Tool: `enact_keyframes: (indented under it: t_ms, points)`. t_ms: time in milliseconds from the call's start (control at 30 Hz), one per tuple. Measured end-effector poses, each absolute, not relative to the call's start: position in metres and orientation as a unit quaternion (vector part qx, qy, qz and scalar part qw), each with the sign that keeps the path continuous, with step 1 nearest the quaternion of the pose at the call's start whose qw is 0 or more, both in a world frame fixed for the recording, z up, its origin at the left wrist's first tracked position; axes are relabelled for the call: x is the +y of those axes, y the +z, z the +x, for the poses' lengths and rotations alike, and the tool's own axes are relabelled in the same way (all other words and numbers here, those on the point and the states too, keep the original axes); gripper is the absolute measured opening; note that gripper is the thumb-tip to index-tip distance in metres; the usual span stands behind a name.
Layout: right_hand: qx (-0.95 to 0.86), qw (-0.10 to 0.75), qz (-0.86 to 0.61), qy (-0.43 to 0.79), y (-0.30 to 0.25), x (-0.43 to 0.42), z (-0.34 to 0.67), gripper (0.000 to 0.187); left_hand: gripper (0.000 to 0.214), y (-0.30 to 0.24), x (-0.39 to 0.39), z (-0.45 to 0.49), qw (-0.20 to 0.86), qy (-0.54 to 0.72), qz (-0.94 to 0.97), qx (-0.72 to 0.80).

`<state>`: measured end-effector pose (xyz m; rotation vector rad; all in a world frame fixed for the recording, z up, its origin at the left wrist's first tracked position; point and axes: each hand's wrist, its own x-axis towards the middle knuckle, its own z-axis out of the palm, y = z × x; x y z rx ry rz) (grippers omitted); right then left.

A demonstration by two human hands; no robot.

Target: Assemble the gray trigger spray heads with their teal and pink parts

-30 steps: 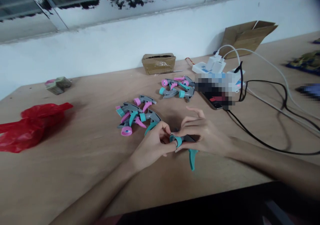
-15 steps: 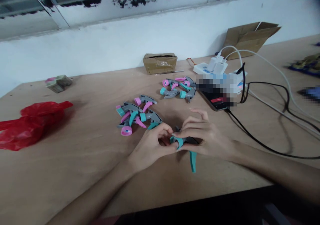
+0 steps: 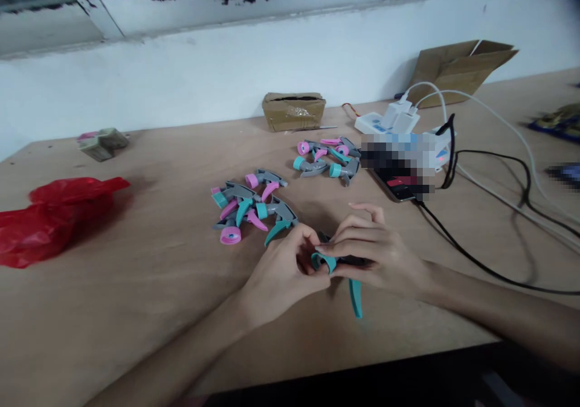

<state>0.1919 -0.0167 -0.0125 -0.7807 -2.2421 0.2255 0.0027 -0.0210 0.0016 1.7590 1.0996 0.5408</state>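
Both my hands meet over the wooden table (image 3: 158, 286) on one grey spray-trigger head with a teal collar and teal lever (image 3: 354, 295). My left hand (image 3: 283, 271) pinches the teal collar end with curled fingers. My right hand (image 3: 378, 253) wraps over the grey body, its little finger raised. The teal lever hangs down below the hands. Just beyond my left hand lies a pile of grey trigger heads with pink and teal parts (image 3: 249, 209). A second, smaller pile (image 3: 328, 157) lies further back.
A red plastic bag (image 3: 49, 217) lies at the left. Against the wall stand a small cardboard box (image 3: 294, 111) and an open carton (image 3: 462, 66). A power strip with chargers (image 3: 389, 120), a phone (image 3: 399, 186) and black and white cables (image 3: 489, 214) occupy the right.
The hands stay together on the same trigger head, fingers shifting slightly around its collar. The view has drifted a little, so everything sits slightly lower and to the right.
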Motion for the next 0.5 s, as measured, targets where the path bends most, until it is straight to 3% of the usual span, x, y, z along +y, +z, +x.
enact_keyframes:
  t_ms: [500]
  points:
    - [-0.867, 0.363, -0.328, 0.092, -0.0112, -0.0214, 0.192, 0.011, 0.024, 0.0085, -0.0267, 0.0068, 0.405, 0.218, 0.759, 0.461]
